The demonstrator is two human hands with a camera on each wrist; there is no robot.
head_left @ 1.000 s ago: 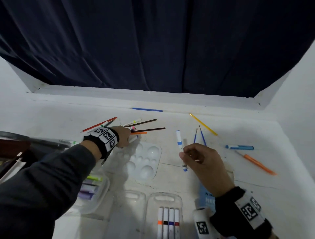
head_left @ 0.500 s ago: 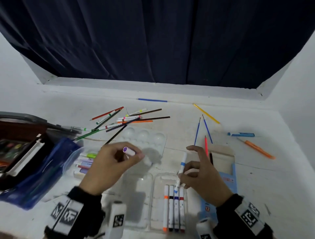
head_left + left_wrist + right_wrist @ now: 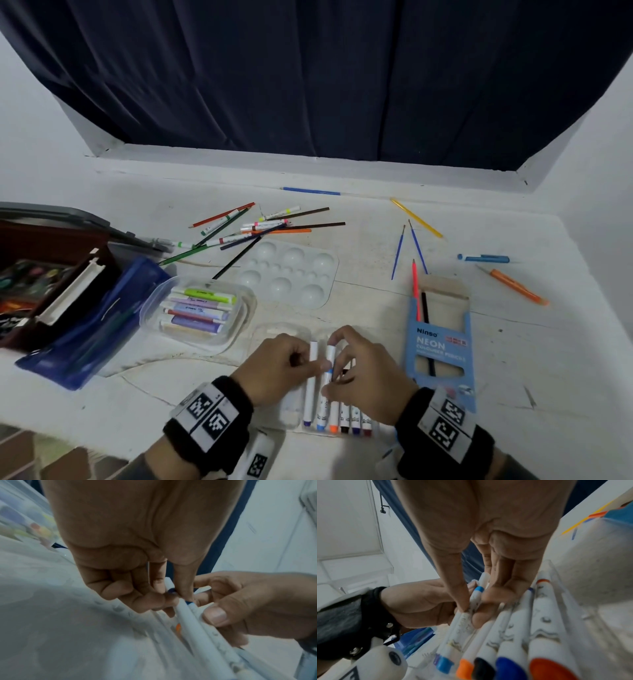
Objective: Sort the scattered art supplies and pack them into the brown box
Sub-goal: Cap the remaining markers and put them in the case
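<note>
Lower centre of frame, left hand (image 3: 274, 368) pinching purple-capped marker (image 3: 311, 383), right hand (image 3: 363, 373) gripping blue-banded marker (image 3: 328, 373), both over clear marker tray (image 3: 291, 416)

We held our left hand (image 3: 274, 368) and right hand (image 3: 368, 377) close together, knuckles up. Both sets of fingers were curled, pinching markers.

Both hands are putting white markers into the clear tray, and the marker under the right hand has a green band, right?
Not green. The marker under the right hand has a light blue band, as the right wrist view shows. The left hand is working at the clear tray too.
</note>
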